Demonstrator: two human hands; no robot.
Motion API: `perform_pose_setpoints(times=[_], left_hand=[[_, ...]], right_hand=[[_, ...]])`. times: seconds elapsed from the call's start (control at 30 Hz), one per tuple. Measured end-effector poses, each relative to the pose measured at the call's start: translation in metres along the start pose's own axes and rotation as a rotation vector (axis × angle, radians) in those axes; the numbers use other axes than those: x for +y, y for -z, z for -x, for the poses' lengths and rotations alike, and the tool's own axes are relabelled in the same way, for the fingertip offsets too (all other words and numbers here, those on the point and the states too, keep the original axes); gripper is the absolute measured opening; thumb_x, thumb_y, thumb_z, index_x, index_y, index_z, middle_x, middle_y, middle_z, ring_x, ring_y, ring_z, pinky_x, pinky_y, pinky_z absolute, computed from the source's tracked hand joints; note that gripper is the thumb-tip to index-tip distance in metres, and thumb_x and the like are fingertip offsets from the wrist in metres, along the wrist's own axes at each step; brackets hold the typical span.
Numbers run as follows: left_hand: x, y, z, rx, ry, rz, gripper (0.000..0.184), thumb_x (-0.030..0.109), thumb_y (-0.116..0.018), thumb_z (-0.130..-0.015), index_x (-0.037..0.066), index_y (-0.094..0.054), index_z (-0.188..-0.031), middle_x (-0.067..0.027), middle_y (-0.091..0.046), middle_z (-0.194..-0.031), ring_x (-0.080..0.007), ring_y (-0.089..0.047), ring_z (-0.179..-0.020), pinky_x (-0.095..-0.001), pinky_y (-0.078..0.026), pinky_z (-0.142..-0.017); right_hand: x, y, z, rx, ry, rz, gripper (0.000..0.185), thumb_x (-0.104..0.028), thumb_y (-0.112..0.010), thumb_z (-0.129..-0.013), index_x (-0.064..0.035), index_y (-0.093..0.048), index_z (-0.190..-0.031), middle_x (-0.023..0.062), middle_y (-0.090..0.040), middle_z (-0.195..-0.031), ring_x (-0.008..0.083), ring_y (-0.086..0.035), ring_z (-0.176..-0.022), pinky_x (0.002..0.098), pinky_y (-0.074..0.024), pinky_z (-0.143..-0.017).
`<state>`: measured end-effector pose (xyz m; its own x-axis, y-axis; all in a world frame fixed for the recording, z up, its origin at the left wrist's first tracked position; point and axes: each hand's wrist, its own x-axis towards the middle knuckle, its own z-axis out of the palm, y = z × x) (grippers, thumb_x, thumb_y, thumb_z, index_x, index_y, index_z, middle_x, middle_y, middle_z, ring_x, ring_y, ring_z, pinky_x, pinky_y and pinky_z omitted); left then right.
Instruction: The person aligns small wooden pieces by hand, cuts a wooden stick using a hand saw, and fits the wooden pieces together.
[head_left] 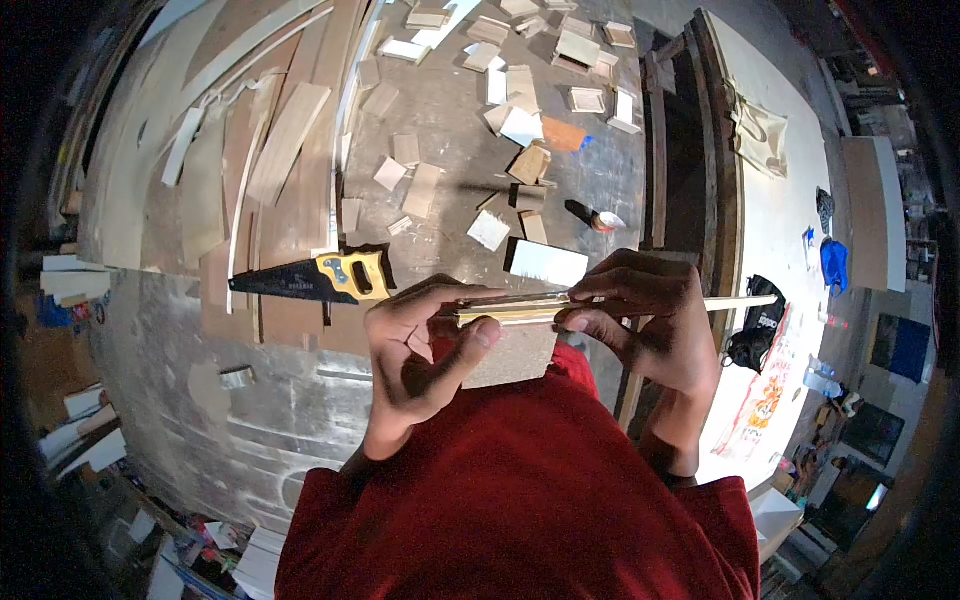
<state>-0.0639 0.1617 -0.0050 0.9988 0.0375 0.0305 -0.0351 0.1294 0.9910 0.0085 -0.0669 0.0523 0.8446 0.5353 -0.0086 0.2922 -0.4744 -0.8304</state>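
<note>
In front of my chest, my left hand (425,345) is closed on a small wooden board (512,357), thumb on the near face and fingers behind. Along the board's upper edge lie thin layered wood edges; how they join is hard to make out. My right hand (655,315) pinches a thin wooden strip (735,303), which sticks out to the right past the hand. Its other end lies against the board's top edge, between the two hands. Beyond my left hand, a handsaw (300,279) with a yellow and black handle lies flat.
Many small wood offcuts (423,190) are scattered over the worktable (300,400). A white block (547,262) lies just beyond my hands. Long planks (290,140) lie at left, a tape roll (237,377) nearer. A white table (790,210) at right bears a cloth bag (760,140).
</note>
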Motion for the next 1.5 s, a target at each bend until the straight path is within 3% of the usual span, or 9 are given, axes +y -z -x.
perform_pose_setpoints(times=[0.13,0.43,0.6,0.8,1.23,1.3,1.43,1.5], left_hand=[[0.000,-0.001,-0.003,-0.006,-0.042,-0.040,0.022,0.001,-0.070,-0.084,-0.008,-0.069,-0.105,-0.0139,-0.071,-0.092,-0.0133,-0.067,-0.083,-0.0259,-0.053,-0.075],[0.005,-0.003,-0.004,0.023,0.098,-0.022,0.021,0.003,-0.070,-0.087,-0.008,-0.069,-0.105,-0.0072,-0.068,-0.082,-0.0066,-0.060,-0.072,-0.0186,-0.045,-0.063],[0.002,-0.006,-0.005,0.063,0.115,0.057,0.020,0.006,-0.072,-0.089,-0.007,-0.069,-0.103,-0.0037,-0.066,-0.080,-0.0038,-0.055,-0.069,-0.0176,-0.042,-0.060],[-0.012,-0.001,-0.004,0.084,0.145,0.040,0.017,0.007,-0.072,-0.088,-0.006,-0.069,-0.100,-0.0006,-0.064,-0.078,-0.0018,-0.050,-0.065,-0.0173,-0.037,-0.056],[-0.022,-0.008,-0.005,0.153,0.171,0.052,0.017,0.011,-0.074,-0.088,-0.004,-0.071,-0.095,0.0054,-0.058,-0.070,-0.0006,-0.042,-0.061,-0.0191,-0.028,-0.054],[-0.028,-0.009,-0.006,0.187,0.093,-0.010,0.015,0.011,-0.074,-0.088,-0.003,-0.071,-0.093,0.0065,-0.056,-0.070,-0.0008,-0.041,-0.062,-0.0196,-0.029,-0.054],[-0.029,-0.010,-0.005,0.178,0.155,0.048,0.013,0.011,-0.074,-0.088,-0.002,-0.071,-0.091,0.0069,-0.056,-0.070,-0.0009,-0.041,-0.062,-0.0199,-0.029,-0.055],[-0.030,-0.012,-0.006,0.182,0.174,0.038,0.012,0.010,-0.074,-0.089,-0.002,-0.070,-0.089,0.0070,-0.056,-0.070,-0.0008,-0.041,-0.062,-0.0199,-0.029,-0.055]], right_hand=[[0.000,0.003,-0.001,0.008,0.008,0.014,0.024,-0.012,-0.085,-0.072,0.0009,-0.073,-0.089,0.0116,-0.070,-0.080,0.0185,-0.068,-0.071,0.0292,-0.0528,-0.062],[0.002,0.004,-0.004,-0.005,0.008,0.119,0.021,-0.018,-0.083,-0.076,-0.0018,-0.074,-0.085,0.0087,-0.069,-0.073,0.0198,-0.064,-0.063,0.0301,-0.0479,-0.059],[0.015,0.002,-0.006,0.015,0.154,0.149,0.014,-0.012,-0.079,-0.081,-0.0012,-0.074,-0.087,0.0104,-0.069,-0.074,0.0193,-0.063,-0.062,0.0298,-0.0482,-0.057],[0.019,0.003,-0.004,-0.056,0.010,-0.011,0.009,0.000,-0.070,-0.087,0.0031,-0.072,-0.095,0.0115,-0.070,-0.080,0.0150,-0.070,-0.073,0.0277,-0.0543,-0.063],[0.031,-0.002,-0.010,-0.132,0.004,0.002,0.010,0.002,-0.070,-0.086,0.0042,-0.072,-0.096,0.0123,-0.072,-0.081,0.0150,-0.072,-0.076,0.0258,-0.0554,-0.064],[0.036,-0.004,-0.011,-0.116,-0.068,-0.087,0.017,-0.001,-0.067,-0.079,-0.0022,-0.072,-0.095,0.0142,-0.073,-0.087,0.0269,-0.070,-0.074,0.0347,-0.0550,-0.069],[0.036,-0.002,-0.015,-0.181,-0.021,-0.051,0.017,0.000,-0.066,-0.079,-0.0021,-0.072,-0.094,0.0138,-0.073,-0.087,0.0274,-0.070,-0.075,0.0356,-0.0542,-0.069],[0.039,-0.004,-0.016,-0.202,0.033,-0.073,0.012,-0.003,-0.070,-0.087,0.0000,-0.073,-0.097,0.0098,-0.072,-0.082,0.0124,-0.066,-0.066,0.0265,-0.0488,-0.054]])
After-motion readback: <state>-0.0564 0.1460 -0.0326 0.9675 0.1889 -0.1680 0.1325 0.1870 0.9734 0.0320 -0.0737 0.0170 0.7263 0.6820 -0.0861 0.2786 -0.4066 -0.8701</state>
